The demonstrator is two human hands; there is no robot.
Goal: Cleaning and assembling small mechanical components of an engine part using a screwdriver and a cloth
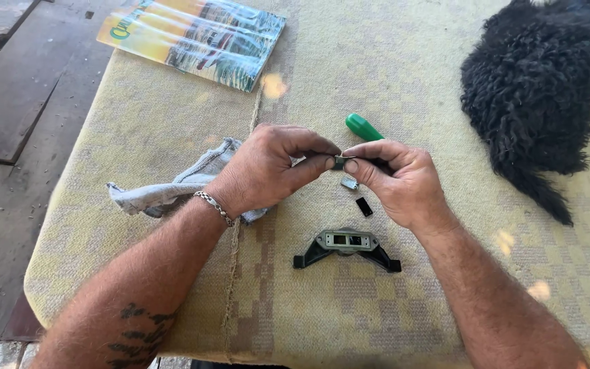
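Observation:
My left hand [268, 167] and my right hand [397, 179] meet above the table, and both pinch one small dark part [339, 162] between thumbs and forefingers. Just below the part lie a small silvery piece [349, 183] and a small black rectangular piece [364, 206] on the cloth. Nearer to me sits a black bracket-shaped housing [347, 247] with a grey top plate and two rectangular openings. A green tool handle [363, 128] pokes out behind my right hand. A chain bracelet is on my left wrist.
A yellowish checked blanket [390, 61] covers the table. A crumpled grey rag [172, 191] lies under my left hand. A glossy magazine [196, 37] lies at the far left, a black woolly fleece [537, 89] at the far right. Wooden planks are to the left.

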